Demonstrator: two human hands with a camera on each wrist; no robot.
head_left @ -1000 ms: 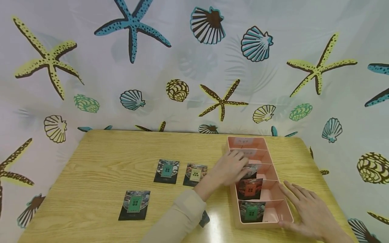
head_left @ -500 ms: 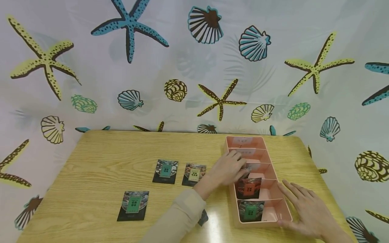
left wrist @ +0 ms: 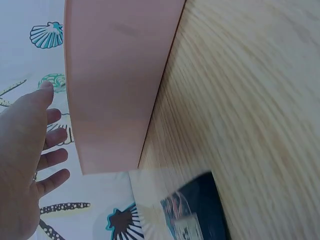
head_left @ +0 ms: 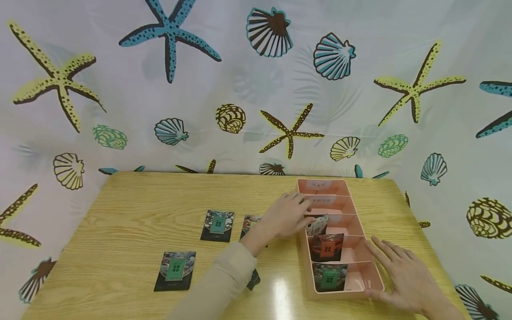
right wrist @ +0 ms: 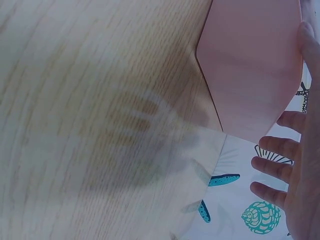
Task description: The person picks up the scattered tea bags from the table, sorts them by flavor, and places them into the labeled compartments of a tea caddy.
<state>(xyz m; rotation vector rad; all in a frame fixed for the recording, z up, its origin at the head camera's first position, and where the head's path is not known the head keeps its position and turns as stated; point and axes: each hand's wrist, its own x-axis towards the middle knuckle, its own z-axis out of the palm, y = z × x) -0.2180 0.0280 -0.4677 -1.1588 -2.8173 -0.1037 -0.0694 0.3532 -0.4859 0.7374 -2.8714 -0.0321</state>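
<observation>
One left hand, pretty loose with the thumb apart from the fingers, over the left rim of the pink divided box, and right hand spread wide with thumb against its near right corner. Pale packet tilted in the middle compartment right by the left thumb (can't tell if touching), then red packet and green packet in the two slots nearer than that hand. On the wooden table, teal packet left of the left hand, second green packet farther left and nearer, yellow packet half hidden behind the forearm.
</observation>
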